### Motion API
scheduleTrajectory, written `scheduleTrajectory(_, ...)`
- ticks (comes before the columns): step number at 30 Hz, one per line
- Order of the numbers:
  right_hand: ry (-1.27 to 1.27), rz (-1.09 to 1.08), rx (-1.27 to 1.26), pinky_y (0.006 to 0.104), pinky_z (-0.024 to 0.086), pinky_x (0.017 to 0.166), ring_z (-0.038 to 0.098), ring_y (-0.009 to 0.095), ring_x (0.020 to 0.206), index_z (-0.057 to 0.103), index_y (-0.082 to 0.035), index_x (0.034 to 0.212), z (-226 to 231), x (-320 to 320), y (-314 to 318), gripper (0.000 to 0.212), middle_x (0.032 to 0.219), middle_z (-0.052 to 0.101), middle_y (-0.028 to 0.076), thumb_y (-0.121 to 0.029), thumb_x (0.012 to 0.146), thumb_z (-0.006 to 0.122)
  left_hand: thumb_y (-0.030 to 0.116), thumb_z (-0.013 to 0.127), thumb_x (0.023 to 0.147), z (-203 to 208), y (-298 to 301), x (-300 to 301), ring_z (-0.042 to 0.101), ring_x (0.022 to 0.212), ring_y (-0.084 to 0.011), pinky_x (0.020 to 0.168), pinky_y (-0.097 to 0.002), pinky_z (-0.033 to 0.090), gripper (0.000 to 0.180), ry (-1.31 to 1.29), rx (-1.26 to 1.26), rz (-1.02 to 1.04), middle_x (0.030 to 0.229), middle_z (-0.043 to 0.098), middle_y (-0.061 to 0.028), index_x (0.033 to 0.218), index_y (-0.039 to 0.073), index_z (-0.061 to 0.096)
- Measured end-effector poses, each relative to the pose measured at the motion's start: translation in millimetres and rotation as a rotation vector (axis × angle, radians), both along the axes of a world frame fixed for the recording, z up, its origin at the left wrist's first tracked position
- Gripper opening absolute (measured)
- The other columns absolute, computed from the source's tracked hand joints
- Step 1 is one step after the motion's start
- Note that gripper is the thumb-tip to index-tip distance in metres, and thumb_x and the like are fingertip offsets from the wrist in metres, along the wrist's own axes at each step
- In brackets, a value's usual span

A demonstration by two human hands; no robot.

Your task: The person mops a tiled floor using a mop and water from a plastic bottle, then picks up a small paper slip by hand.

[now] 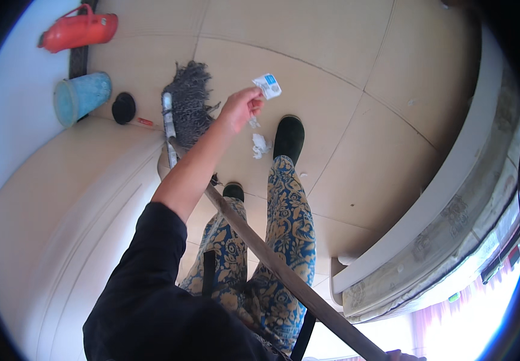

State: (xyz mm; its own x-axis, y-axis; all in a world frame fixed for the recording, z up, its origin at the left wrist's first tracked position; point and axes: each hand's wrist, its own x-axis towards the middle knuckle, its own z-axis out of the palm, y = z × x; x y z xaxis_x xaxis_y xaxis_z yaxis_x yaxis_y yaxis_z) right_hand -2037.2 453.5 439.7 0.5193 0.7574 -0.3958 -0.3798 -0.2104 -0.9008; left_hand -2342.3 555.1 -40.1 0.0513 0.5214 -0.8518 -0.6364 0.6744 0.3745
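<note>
My left hand (pixel 240 107) is stretched out over the tiled floor, pinching a small white and blue packet (pixel 267 86) between its fingertips. Below it, a crumpled white paper (pixel 260 145) lies on the floor beside my dark shoe (pixel 289 138). A grey string mop head (pixel 190 99) rests on the floor behind the hand. Its long wooden handle (pixel 272 259) runs diagonally down to the bottom right. There my right hand (pixel 403 355) grips the handle's end, only partly visible at the frame edge.
A red jug (pixel 79 30), a light blue bucket (pixel 82 96), a black round lid (pixel 124 107) and a small red item (pixel 145 121) sit by the wall at upper left. A pale cabinet surface (pixel 61 210) fills the left side. A bed edge (pixel 452 198) curves along the right.
</note>
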Motion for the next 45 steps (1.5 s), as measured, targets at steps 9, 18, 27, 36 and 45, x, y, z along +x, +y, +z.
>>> scheduleTrajectory(9,0.014,0.660,0.264,0.0290,0.036,0.055,0.043,0.011,0.054,0.045,-0.011,0.077,46.4,-8.1,-56.5,0.041,0.061,0.044,-0.001,-0.044,0.066,0.066,0.010,0.053,0.079,285.5,-25.8,26.8,0.048,0.059,-0.0102,0.055,-0.0236,0.039,0.010,-0.166,0.435,-0.022,0.064,0.052,-0.0034,0.080,0.000,0.055)
scheduleTrajectory(18,0.008,1.134,0.531,0.0401,0.038,0.081,0.051,0.027,0.085,0.053,-0.002,0.091,74.2,-57.0,-84.2,0.037,0.084,0.054,0.011,-0.021,0.063,0.069,0.004,0.058,0.073,483.4,-94.0,19.5,0.047,0.061,-0.0091,0.059,-0.0229,0.039,0.012,-0.120,0.675,-0.043,0.071,0.056,-0.0020,0.084,0.001,0.060)
scheduleTrajectory(27,-1.030,1.611,0.622,0.0324,0.036,0.086,0.046,0.025,0.099,0.046,-0.011,0.110,118.6,-94.4,-131.3,0.035,0.112,0.045,0.011,-0.008,0.075,0.045,0.003,0.059,0.070,548.3,-204.8,-14.4,0.049,0.064,-0.0074,0.059,-0.0211,0.039,0.011,0.160,0.839,-0.338,0.071,0.055,-0.0007,0.080,0.000,0.061)
scheduleTrajectory(36,-1.179,1.162,1.004,0.0329,0.047,0.066,0.056,0.024,0.080,0.048,-0.009,0.109,151.2,-135.4,-128.4,0.047,0.111,0.048,0.012,-0.016,0.066,0.065,0.003,0.057,0.073,570.2,-264.3,-23.5,0.052,0.068,-0.0069,0.061,-0.0209,0.044,0.022,0.020,0.849,-0.340,0.083,0.059,-0.0022,0.095,0.001,0.059)
scheduleTrajectory(45,-0.651,1.169,0.504,0.0282,0.049,0.065,0.059,0.025,0.079,0.050,-0.002,0.106,154.6,-162.9,-143.4,0.048,0.095,0.056,0.015,-0.011,0.064,0.071,0.009,0.058,0.072,578.8,-284.5,-37.5,0.049,0.069,-0.0053,0.059,-0.0201,0.041,0.018,0.423,0.948,-0.488,0.074,0.053,0.0013,0.090,0.003,0.057)
